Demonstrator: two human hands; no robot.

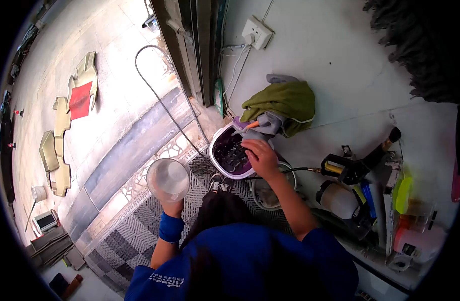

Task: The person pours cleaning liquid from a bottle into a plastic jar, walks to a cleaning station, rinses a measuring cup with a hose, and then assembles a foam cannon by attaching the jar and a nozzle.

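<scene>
- Fingers of the left hand (173, 201) are closed on a clear tub (168, 173), held left of the basin (233, 175) and apart from it.
- Right hand (263, 157): fingers bent, at the basin's right rim; whether they grip anything, I cannot tell.
- Dark contents in the basin.
- Green cloth (286, 104) and grey cloth (273, 122) bunched at its far side.
- Bucket (254, 190) just beside it, under the right forearm.

white-rimmed purple tub (235, 176), olive cloth (285, 103)
</scene>
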